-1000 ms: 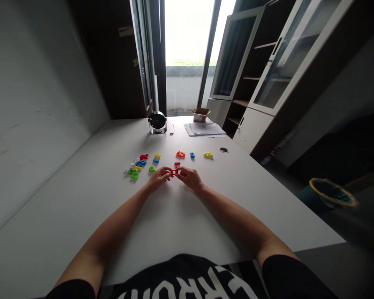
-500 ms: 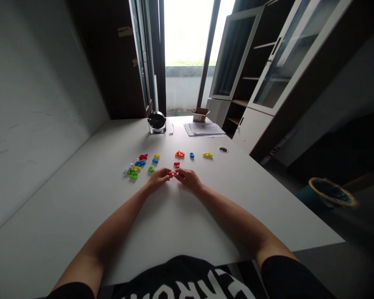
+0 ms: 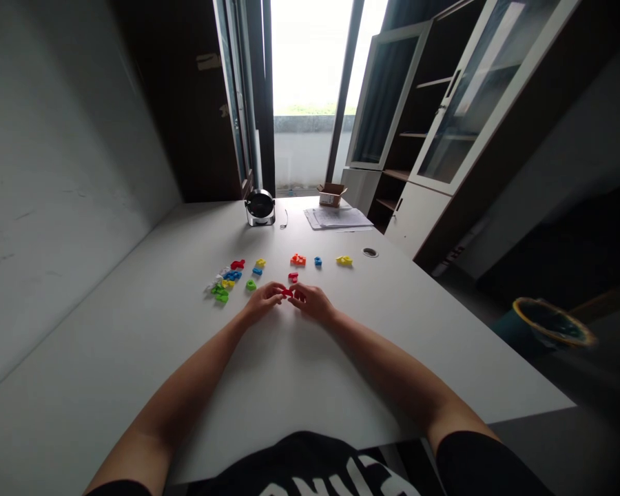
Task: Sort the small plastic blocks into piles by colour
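Note:
Between my two hands is a small red plastic piece (image 3: 287, 293), pinched by the fingertips just over the table. My left hand (image 3: 263, 299) is closed on its left side, and my right hand (image 3: 311, 302) grips its right side. A second red piece (image 3: 293, 277) lies right beyond the fingers. To the left of my left hand sits a green piece (image 3: 251, 284), with a blue piece (image 3: 257, 271) and a yellow piece (image 3: 260, 262) behind it. The exact kind of these toy-like pieces is too small to make out.
A pile of pieces, with green ones (image 3: 220, 293) in front, lies at left on the white table (image 3: 289, 386). Orange (image 3: 298, 260), blue (image 3: 317, 261) and yellow (image 3: 344, 260) pieces form a row behind. Farther back are a round black device (image 3: 260, 205), papers (image 3: 338, 218) and an open carton (image 3: 331, 195).
The red piece has been turned slightly between my fingers. My hands stay in nearly the same place. The whole view has shifted a little with my head.

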### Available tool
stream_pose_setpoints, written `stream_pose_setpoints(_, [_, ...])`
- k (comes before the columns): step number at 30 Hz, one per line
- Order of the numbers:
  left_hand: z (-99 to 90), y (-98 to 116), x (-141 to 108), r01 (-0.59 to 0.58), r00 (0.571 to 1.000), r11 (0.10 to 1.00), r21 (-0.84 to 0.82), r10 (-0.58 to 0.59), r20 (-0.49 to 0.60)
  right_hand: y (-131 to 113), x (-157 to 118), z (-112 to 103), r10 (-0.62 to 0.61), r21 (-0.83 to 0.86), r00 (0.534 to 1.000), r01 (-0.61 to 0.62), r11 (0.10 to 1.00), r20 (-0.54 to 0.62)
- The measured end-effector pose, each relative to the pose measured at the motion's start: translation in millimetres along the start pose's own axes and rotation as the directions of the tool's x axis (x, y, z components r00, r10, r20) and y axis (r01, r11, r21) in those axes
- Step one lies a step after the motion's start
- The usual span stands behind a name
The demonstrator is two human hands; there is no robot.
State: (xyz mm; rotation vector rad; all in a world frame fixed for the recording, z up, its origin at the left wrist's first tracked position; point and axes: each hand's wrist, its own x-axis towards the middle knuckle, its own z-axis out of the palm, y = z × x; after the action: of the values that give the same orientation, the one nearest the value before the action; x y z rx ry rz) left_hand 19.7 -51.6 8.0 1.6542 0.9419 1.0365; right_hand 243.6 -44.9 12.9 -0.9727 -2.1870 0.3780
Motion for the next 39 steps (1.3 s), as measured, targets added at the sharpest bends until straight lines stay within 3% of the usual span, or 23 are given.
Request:
stream_pose_setpoints(6, [1.4, 0.0, 0.3, -0.007, 1.000, 0.997, 0.080, 0.009, -0.020, 1.7, -1.2, 2.6, -0.043, -0.045, 0.999, 0.043, 0.998, 0.001])
stream_pose_setpoints(20, [1.8, 4.6, -1.5, -0.023, 0.999, 0.994, 0.108, 0.027, -0.036, 1.6, 1.0, 2.8, 0.027, -0.047, 1.000, -0.027, 0.999, 0.006])
stream_pose_setpoints(28, [2.6, 5.1, 0.7, 0.014, 0.999, 0.998, 0.060, -0.011, -0.051, 4.0, -1.5, 3.2, -0.020, -0.062, 1.000, 0.020, 0.998, -0.015])
stream_pose_setpoints(39, [0.0, 7.8, -0.5, 0.004, 1.000, 0.990, 0.144, 0.000, -0.024, -3.1, -3.8, 0.3, -0.117, -0.166, 0.993, 0.119, 0.979, 0.020])
